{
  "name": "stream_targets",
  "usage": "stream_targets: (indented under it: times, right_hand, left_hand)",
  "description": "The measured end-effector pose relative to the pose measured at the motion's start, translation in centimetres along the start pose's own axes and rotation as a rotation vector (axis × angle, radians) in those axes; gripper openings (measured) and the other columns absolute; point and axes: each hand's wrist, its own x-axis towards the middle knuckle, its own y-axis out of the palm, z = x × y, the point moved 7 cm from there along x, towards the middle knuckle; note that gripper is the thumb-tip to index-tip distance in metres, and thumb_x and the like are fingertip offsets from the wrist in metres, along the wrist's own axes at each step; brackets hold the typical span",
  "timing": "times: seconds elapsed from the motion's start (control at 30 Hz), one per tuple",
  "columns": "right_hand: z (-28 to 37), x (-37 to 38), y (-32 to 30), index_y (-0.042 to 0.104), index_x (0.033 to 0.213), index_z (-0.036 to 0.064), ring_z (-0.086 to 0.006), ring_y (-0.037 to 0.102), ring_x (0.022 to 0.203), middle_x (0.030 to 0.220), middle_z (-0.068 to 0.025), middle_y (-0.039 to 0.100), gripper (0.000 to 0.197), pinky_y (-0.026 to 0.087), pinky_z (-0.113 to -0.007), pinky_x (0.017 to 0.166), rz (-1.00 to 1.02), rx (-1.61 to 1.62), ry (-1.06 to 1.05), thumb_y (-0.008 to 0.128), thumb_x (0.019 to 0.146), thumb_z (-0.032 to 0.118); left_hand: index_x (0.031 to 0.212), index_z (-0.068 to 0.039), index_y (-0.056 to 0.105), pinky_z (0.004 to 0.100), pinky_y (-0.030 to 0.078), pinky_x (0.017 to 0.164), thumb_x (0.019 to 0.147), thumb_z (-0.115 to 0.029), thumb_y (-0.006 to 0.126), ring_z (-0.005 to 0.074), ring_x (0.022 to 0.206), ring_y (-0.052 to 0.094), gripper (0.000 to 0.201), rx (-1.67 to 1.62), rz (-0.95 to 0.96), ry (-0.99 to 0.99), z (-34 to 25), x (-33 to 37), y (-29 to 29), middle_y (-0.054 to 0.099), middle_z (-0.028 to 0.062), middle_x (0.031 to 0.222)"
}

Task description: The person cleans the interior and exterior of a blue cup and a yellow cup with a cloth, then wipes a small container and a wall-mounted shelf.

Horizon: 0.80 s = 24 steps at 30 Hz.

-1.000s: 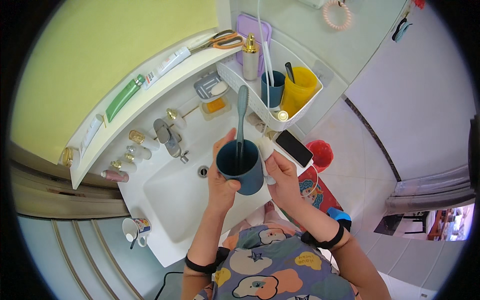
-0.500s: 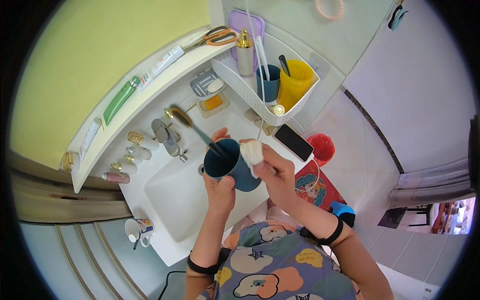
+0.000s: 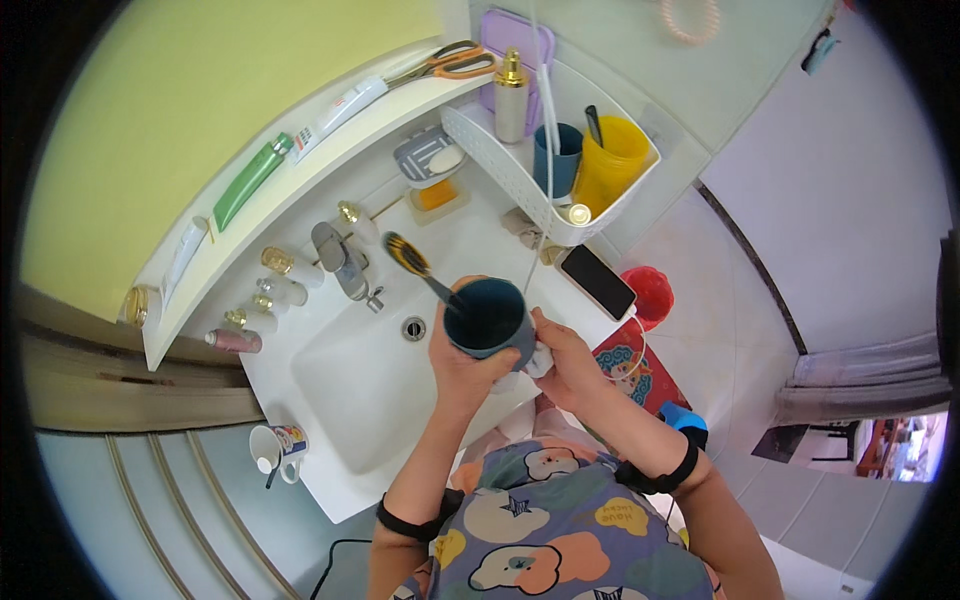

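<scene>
My left hand point(image 3: 461, 372) is wrapped round a dark blue cup point(image 3: 487, 318), its thumb on the near side, over the front of the sink point(image 3: 335, 400). A hairbrush point(image 3: 408, 256) with a yellowish and dark head leans out of the cup toward the tap, its handle inside. My right hand point(image 3: 567, 362) pinches a folded white cloth point(image 3: 540, 360) against the cup's lower right side. Part of the cloth is hidden behind the cup and fingers, and I cannot tell whether it is fabric or tissue.
Behind the sink stand a tap point(image 3: 341, 262), several small bottles point(image 3: 290, 267) and soap dishes point(image 3: 428, 155). A white basket point(image 3: 500, 165) holds a yellow cup and another blue cup. A phone point(image 3: 597, 280) lies on the right edge; a mug point(image 3: 280, 447) is at the left.
The cloth has gone from the cup's upper right side down to its lower right, along with my right hand. The cup and brush have shifted right in view.
</scene>
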Motion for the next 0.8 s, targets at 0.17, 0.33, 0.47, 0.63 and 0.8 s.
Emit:
stream_targets:
  times: [0.17, 0.33, 0.47, 0.63, 0.8]
  right_hand:
    - [0.3, -1.3, -2.1, 0.055, 0.12, -0.0009, -0.0179, 0.063, 0.094, 0.109, -0.0085, 0.063, 0.03, 0.052, -0.032, 0.082, -0.032, -0.104, 0.05, 0.05, 0.098, 0.019]
    - [0.9, -1.3, -2.2, 0.061, 0.116, -0.002, -0.0106, 0.061, 0.096, 0.101, -0.0052, 0.066, 0.027, 0.05, -0.025, 0.081, -0.064, -0.339, -0.16, 0.06, 0.092, 0.012]
    - [3.0, -4.8, 0.4, 0.063, 0.114, -0.0032, -0.0077, 0.057, 0.095, 0.092, -0.0003, 0.067, 0.026, 0.047, -0.024, 0.081, 0.044, -0.684, -0.259, 0.062, 0.09, 0.005]
    - [4.8, -7.4, 7.4, 0.071, 0.098, 0.0042, -0.0191, 0.061, 0.089, 0.101, -0.0105, 0.061, 0.021, 0.048, -0.028, 0.077, 0.137, -1.189, -0.971, 0.07, 0.077, 0.001]
    - [5.3, -7.1, 7.0, 0.07, 0.092, 0.0017, -0.0184, 0.06, 0.084, 0.095, -0.009, 0.06, 0.016, 0.047, -0.027, 0.073, 0.09, -1.228, -0.916, 0.069, 0.076, -0.002]
  left_hand:
    - [0.125, 0.004, 0.044, 0.0338, 0.045, 0.094, 0.067, -0.031, 0.085, 0.0212, 0.107, 0.058, 0.079, 0.028, -0.001, -0.005, 0.2, -0.2, -1.0, 0.057, 0.012, 0.118]
    - [0.125, -0.003, 0.047, 0.0281, 0.045, 0.092, 0.062, -0.01, 0.085, 0.0147, 0.101, 0.058, 0.074, 0.069, -0.046, -0.04, 1.0, -1.6, -1.9, 0.06, 0.0065, 0.11]
    - [0.124, -0.004, 0.049, 0.0285, 0.046, 0.091, 0.061, -0.008, 0.085, 0.0148, 0.1, 0.059, 0.072, 0.279, -0.058, -0.028, -0.2, -1.3, -3.5, 0.061, 0.0066, 0.109]
    - [0.123, -0.004, 0.051, 0.0295, 0.042, 0.095, 0.057, -0.007, 0.086, 0.0166, 0.105, 0.056, 0.074, 0.109, 0.098, -0.146, 0.4, -2.6, -2.3, 0.058, 0.0066, 0.113]
    - [0.127, -0.005, 0.051, 0.0292, 0.041, 0.096, 0.055, -0.004, 0.084, 0.0166, 0.106, 0.056, 0.08, -0.053, 0.361, -0.201, -0.8, -3.3, -2.1, 0.058, 0.006, 0.116]
